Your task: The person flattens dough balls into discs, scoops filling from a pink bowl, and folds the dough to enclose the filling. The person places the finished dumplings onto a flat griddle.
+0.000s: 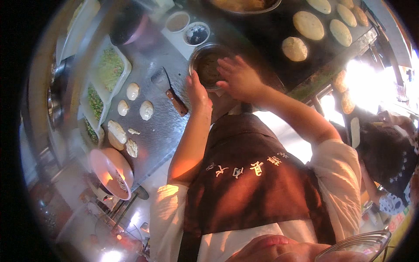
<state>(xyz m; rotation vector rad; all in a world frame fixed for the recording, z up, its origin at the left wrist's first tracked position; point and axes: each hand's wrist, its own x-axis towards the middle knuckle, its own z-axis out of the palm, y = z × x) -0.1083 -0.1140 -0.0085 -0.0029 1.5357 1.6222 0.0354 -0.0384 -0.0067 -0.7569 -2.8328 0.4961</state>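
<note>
A round steel bowl (207, 70) with a brown layer inside stands at the edge of the metal worktop. My left hand (198, 93) is at the bowl's lower left rim, thumb up; whether it grips the rim I cannot tell. My right hand (240, 78) is over the bowl's right side, palm down, fingers apart, holding nothing that shows. Left of my left hand lies a scraper with a wooden handle (177, 102). Small pieces of pale dough (146, 110) lie farther left. Two small bowls, one with black and white contents (196, 33), stand above the steel bowl.
Flat dough rounds (308, 25) lie on a dark griddle (262, 36) at upper right. Plastic tubs of chopped greens (112, 67) line the left side. A pink bowl (98, 160) sits at the worktop's lower left corner. Another person in a dark apron (383, 154) is at far right.
</note>
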